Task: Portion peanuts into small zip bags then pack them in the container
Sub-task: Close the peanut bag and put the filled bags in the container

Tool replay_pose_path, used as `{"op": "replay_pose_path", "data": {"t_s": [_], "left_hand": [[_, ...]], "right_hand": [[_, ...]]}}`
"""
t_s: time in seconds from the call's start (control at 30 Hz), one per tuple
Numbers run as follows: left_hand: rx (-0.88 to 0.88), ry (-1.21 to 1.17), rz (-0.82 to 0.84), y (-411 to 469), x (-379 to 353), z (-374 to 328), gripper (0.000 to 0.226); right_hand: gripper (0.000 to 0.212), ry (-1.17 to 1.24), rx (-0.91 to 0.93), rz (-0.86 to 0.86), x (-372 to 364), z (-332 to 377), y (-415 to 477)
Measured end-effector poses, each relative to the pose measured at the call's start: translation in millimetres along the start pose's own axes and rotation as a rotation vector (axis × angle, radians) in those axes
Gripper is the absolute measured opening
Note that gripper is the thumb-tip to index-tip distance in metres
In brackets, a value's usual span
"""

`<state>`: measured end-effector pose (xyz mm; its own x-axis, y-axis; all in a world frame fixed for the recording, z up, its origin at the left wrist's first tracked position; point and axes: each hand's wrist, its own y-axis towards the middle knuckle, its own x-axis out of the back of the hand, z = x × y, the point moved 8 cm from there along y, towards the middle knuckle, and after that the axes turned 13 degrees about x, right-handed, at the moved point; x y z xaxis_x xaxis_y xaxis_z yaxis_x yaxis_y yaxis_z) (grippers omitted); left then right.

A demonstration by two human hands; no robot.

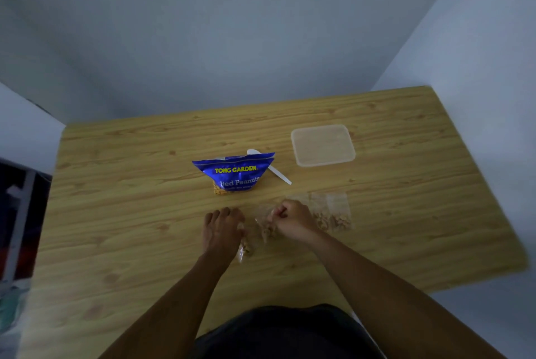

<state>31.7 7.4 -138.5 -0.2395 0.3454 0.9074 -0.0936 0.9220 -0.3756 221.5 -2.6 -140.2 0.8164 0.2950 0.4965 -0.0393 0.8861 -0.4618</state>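
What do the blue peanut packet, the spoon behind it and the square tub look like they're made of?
The blue peanut packet looks like glossy printed plastic film: it creases and reflects light. The spoon appears to be white plastic, thin with a matte look, though the picture is soft. The square tub seems to be translucent, frosted plastic, since the wood-grain table shows faintly through it.

Dim, cool, even light; source not visible. Grey-blue cast on the walls. Shadows soft and faint under the forearms. No hard glare; slight sheen on the blue peanut packet [235, 173]. Wide-angle bend: the table [116, 213] edges splay toward the frame's sides. Overall soft focus, worst at the left margin. The clear zip bags [332, 212] are smeared, possibly motion blur.
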Motion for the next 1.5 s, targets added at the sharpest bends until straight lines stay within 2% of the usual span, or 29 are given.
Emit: {"op": "replay_pose_path", "data": {"t_s": [0.13,0.23,0.3,0.4,0.53,0.67,0.9,1.03,1.33,1.5], "left_hand": [[0.092,-0.245,0.100,4,-5,-5,0.018],[0.088,-0.338,0.080,5,4,-18,0.015],[0.114,-0.511,0.103,3,17,-31,0.018],[0.174,-0.898,0.229,2,27,-45,0.023],[0.175,-1.093,0.300,-3,35,-54,0.027],[0.119,-1.087,0.268,-5,40,-59,0.006],[-0.028,-0.991,0.129,-8,60,-70,0.005],[-0.115,-0.902,0.059,-9,70,-81,0.007],[-0.127,-0.835,-0.031,-9,83,-86,0.007],[-0.192,-0.715,-0.092,-9,85,-93,0.005]], "right_hand": [[0.015,0.095,0.019,-0.073,27,0,-5],[0.016,0.137,0.030,-0.106,39,-1,-8],[0.017,0.161,0.045,-0.126,45,0,-10],[0.015,0.224,0.054,-0.163,50,3,-13],[0.013,0.221,0.067,-0.220,58,6,-15],[0.015,0.263,0.092,-0.233,65,7,-17],[0.020,0.339,0.175,-0.217,71,18,-20],[0.040,0.384,0.240,-0.243,77,33,-22],[0.003,0.268,0.399,-0.349,90,56,-19],[0.013,0.211,0.378,-0.370,92,55,-18]]}}
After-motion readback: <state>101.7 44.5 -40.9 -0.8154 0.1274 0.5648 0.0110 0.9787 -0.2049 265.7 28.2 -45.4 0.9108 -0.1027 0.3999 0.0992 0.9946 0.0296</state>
